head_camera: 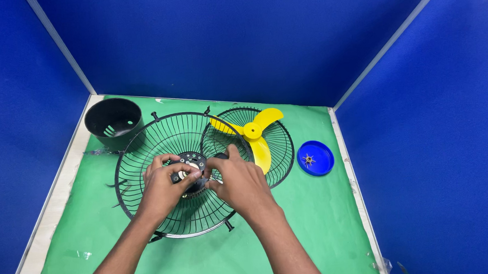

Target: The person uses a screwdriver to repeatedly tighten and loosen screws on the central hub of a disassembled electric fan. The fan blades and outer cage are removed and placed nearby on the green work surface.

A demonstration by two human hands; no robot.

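Both hands (204,182) pinch the hub (190,168) of the black fan guard (164,142).

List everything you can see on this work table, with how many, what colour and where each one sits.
large wire fan guard: one, black, middle of the mat, under both hands
small wire fan guard: one, black, behind and to the right of the large one, overlapping it
fan blade: one, yellow, three blades, lying on the small guard
round hub part: one, black, at the large guard's centre, between the fingers
cup-shaped cover: one, black, back left corner
dish: one, blue, right of the guards, with a small star-shaped piece inside
mat: one, green, covering the table
partition walls: blue, around the table
left hand: one, on the hub
right hand: one, on the hub
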